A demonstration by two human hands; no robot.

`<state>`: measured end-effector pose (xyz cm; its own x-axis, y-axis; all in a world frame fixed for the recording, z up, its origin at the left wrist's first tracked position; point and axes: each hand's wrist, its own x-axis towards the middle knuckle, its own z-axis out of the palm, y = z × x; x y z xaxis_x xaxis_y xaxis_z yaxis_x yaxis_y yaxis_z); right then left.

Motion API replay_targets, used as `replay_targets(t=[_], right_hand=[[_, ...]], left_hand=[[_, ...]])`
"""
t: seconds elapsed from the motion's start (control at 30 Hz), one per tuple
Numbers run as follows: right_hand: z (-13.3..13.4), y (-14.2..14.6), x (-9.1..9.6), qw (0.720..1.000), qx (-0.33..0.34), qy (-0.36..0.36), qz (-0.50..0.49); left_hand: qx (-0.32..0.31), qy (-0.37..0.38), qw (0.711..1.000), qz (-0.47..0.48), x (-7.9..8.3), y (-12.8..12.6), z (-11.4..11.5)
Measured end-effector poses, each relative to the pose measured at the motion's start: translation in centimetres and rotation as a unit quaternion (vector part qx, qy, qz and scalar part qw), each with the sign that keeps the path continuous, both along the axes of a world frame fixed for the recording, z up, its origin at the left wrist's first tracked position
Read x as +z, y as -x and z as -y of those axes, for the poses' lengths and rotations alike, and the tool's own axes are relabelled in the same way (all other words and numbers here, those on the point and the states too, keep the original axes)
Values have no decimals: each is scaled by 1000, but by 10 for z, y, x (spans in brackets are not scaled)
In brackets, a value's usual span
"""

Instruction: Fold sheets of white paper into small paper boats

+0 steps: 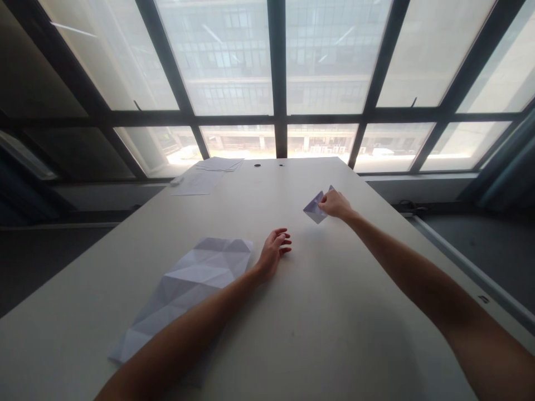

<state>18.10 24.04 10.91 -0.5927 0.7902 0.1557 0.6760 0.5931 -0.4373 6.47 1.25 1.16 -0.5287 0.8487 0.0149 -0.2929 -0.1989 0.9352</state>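
My right hand pinches a small folded piece of paper and holds it a little above the white table. The piece is pale lilac-white with pointed corners, and my fingers cover part of it. Nearer the middle, my left hand rests at the tabletop with its fingers apart and nothing in them. Just left of that hand lies a large sheet of creased paper, marked with triangular folds. My left forearm hides its lower right part.
Toward the far left of the table lie several flat white sheets. Two small dark round spots, one a cable hole, sit near the far edge. Large windows stand behind the table, with a blue curtain at the right.
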Motion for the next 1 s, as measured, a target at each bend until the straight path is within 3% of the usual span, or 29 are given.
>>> replay_targets(t=[0.17,0.5,0.63,0.8,0.9,1.0], right_hand=[[-50,48,9,997,3,26,79],[-69,87,-1,988,-1,29,152],[-74,83,12,990,-13,19,138],[-73,55,26,998,-33,-23,56],[-62,33,22,997,-50,-47,-19],[-35,13,5,990,-63,-64,-108]], left_hand=[[2,18,1000,-16,0,-4,1],[6,37,999,2,0,-6,1],[8,30,999,10,-2,-5,1],[5,16,1000,9,-1,-3,2],[4,12,1000,14,0,-3,2],[-7,8,1000,8,1,-3,1]])
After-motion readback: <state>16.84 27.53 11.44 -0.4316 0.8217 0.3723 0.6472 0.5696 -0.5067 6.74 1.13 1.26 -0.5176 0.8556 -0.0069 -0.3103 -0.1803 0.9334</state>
